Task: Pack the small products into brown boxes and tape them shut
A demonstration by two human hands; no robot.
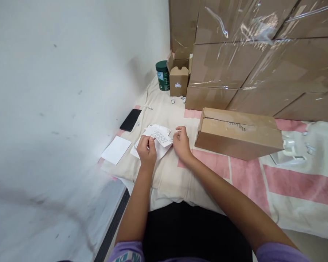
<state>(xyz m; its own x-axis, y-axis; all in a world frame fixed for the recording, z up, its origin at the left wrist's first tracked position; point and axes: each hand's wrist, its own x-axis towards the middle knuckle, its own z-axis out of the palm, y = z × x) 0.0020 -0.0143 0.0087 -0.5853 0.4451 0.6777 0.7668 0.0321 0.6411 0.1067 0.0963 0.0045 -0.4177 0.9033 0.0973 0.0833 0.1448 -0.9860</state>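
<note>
A white printed sheet (163,137) with rows of small rounded outlines is tilted up between my hands. My left hand (147,150) is closed, thumb and fingers pinching its left edge. At the sheet's right corner my right hand (181,143) has its fingers curled in a pinch; whatever is between them, if anything, is hidden. More white papers (159,150) lie beneath the sheet on the cloth, partly covered by it and by my left hand. Left of them rests a separate blank white sheet (116,150).
A black phone (130,120) lies by the wall. Behind are a green tub (163,75), an open small carton (179,82) and crumpled white bits (172,101). To the right sit a cardboard box (239,133) and a white device (288,154). Wrapped cartons (221,65) stand behind.
</note>
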